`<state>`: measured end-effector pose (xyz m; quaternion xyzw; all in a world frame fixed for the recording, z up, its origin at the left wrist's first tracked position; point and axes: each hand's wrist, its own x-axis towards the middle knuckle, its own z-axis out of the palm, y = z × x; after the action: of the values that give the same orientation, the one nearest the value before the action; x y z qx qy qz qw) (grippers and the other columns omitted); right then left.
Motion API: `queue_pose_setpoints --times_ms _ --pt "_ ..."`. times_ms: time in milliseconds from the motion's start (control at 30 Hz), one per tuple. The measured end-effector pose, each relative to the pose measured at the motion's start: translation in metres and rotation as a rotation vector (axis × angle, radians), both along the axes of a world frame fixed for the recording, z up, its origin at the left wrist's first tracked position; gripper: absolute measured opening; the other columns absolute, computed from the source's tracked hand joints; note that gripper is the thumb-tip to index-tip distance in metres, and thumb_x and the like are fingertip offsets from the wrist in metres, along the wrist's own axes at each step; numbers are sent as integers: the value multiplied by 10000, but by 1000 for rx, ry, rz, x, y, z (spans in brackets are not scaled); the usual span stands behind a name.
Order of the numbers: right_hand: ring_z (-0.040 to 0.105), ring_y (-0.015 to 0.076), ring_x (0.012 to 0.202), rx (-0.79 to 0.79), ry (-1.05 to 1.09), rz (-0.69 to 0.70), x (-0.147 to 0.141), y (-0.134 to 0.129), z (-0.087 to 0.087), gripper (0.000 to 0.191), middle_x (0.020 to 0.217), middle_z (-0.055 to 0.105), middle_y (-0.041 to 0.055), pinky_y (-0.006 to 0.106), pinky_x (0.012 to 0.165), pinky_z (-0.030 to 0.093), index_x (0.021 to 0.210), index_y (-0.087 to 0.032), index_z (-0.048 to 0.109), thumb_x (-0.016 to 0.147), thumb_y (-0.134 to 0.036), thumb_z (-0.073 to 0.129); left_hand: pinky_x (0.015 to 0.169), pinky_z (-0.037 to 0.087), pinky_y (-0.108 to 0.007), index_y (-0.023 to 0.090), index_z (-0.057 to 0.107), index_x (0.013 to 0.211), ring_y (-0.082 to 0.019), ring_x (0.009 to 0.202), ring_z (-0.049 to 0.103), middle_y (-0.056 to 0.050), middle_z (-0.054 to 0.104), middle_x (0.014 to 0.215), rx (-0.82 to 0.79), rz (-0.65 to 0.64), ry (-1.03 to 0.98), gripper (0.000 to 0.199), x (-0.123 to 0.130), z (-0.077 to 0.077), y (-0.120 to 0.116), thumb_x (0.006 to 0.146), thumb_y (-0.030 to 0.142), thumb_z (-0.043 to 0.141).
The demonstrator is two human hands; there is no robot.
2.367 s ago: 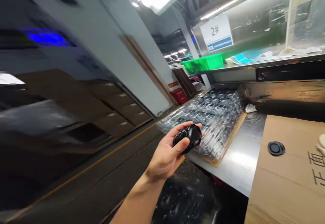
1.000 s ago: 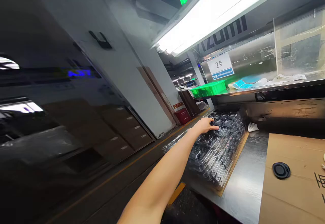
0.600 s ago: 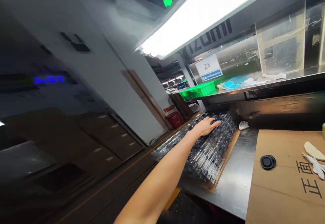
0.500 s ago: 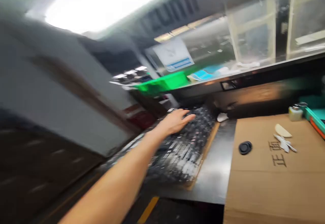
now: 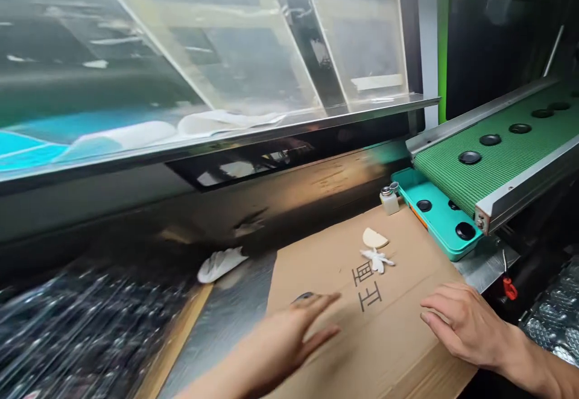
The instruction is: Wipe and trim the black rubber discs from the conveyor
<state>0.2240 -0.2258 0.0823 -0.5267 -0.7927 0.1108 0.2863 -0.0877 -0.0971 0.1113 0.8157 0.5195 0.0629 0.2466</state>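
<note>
My left hand (image 5: 289, 338) hovers over the left part of a cardboard sheet (image 5: 325, 254), fingers stretched out, thumb apart, holding nothing. A black round part (image 5: 302, 297) lies on the cardboard just behind its fingers, mostly hidden by them. Over the cardboard's right edge, my right hand (image 5: 468, 323) has loosely bent fingers with the thumb apart, and nothing shows in it. Farther back on the sheet lie a cream half-round piece (image 5: 375, 238) and a crumpled white item (image 5: 377, 260).
A green conveyor belt (image 5: 502, 163) carries several black round parts above a teal tray (image 5: 446, 230) holding more. By the tray stands a small dispenser bottle (image 5: 389, 200). Blurred trays of dark parts (image 5: 90, 332) and a white cloth (image 5: 221, 265) are at left.
The view has swung right and down. My left hand has left the trays of dark parts for the cardboard. My right hand, the belt and the full teal tray have come into view.
</note>
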Motion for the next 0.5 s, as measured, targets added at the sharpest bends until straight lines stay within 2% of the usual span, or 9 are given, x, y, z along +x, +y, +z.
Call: queue_pose_setpoints --times_ms 100,167,233,367,433,500 --pt "630 175 847 -70 -43 55 -9 23 5 208 857 682 24 293 809 463 933 -234 673 982 -290 478 1012 457 -442 387 730 1140 -349 1169 635 -70 711 1237 -120 -181 10 454 43 -19 -16 701 500 705" --pt "630 194 846 -146 -124 66 -22 47 2 191 871 681 35 305 787 470 901 -225 675 955 -303 510 969 473 -483 354 744 1090 -371 1108 654 -100 724 1171 -134 -233 134 399 64 -22 -26 712 467 687" --pt "619 235 907 -189 -195 30 -39 80 -5 182 994 676 81 341 785 481 975 -211 681 926 -308 535 914 488 -520 317 757 1004 -400 1046 666 -136 716 1134 -149 -246 256 339 80 -21 -35 708 459 675" --pt "517 328 1123 -140 -222 -147 -76 159 -26 410 1294 543 191 461 894 458 1210 -173 615 890 -429 604 896 498 -541 293 750 994 -426 1058 665 -179 638 1304 -180 -227 325 395 89 -18 -44 640 465 718" --pt "506 334 1126 -177 -242 -228 -88 191 -34 414 1266 551 208 475 899 442 1200 -146 615 906 -436 587 918 492 -547 306 747 1033 -430 1095 652 -165 623 1344 -186 -224 318 439 84 -16 -44 622 461 732" --pt "517 312 1110 -226 -223 -227 -91 211 -41 303 1174 598 182 450 898 438 1132 -153 639 930 -362 551 938 488 -536 353 738 1085 -410 1110 653 -118 671 1291 -213 -238 292 446 79 -8 -38 653 465 719"
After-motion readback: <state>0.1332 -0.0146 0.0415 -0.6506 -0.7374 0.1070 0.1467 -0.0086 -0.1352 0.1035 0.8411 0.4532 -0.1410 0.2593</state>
